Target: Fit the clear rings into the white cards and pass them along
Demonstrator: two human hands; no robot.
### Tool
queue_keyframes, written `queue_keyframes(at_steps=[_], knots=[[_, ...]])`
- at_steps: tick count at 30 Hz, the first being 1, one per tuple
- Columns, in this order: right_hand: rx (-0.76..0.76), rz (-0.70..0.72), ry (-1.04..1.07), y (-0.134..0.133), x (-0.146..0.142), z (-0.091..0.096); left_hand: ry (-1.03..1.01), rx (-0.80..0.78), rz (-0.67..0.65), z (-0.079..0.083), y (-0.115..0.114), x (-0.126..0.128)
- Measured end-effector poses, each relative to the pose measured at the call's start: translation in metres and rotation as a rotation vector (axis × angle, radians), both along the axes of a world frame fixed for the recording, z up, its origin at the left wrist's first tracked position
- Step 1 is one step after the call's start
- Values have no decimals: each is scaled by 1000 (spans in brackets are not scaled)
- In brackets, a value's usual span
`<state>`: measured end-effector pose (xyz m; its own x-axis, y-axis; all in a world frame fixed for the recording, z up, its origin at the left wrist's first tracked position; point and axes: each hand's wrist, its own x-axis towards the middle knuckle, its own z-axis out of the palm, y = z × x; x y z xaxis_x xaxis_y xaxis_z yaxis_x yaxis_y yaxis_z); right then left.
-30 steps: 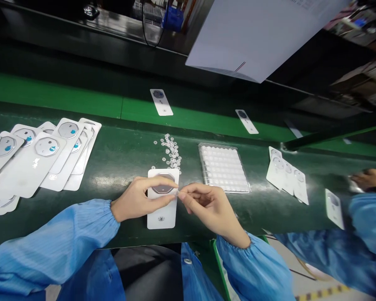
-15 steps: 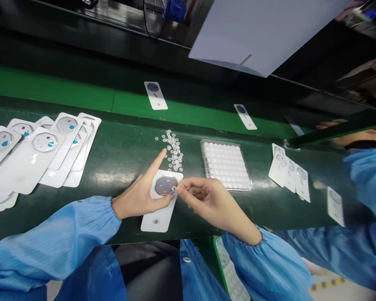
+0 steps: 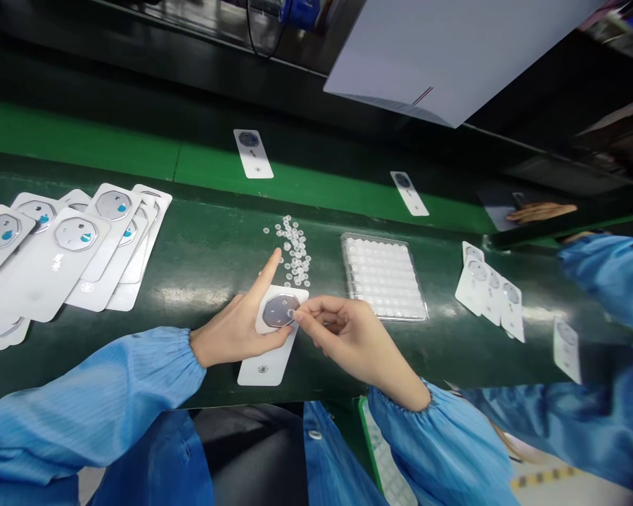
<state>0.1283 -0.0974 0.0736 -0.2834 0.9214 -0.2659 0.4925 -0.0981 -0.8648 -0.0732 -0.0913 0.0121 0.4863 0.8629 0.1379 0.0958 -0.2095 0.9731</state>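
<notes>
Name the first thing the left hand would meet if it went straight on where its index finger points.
Probably the loose clear discs, just beyond the extended index finger of the left hand; the finger's height is unclear, so it might pass over them.

The scene is viewed by 1 head-worn camera — directed forward and down, from the near side of the green bench. The left hand and right hand are framed close, below centre; the far edge is shown farther off — slanted down rightward.
</notes>
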Motion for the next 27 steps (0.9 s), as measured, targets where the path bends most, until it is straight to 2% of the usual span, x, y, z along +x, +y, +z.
queue_keyframes(at_steps=[15,20,23,27], knots=[[0,-24,-38,4,-3,-7,42,31,16,-4,0,-1],[53,-86,-45,6,-1,-6,-31,-17,27,-2,-1,0],[37,-163,58,6,1,-10,-113,-48,42,1,-3,-1],[28,-197,191,1,0,-13,-197,-136,66,4,-4,0]])
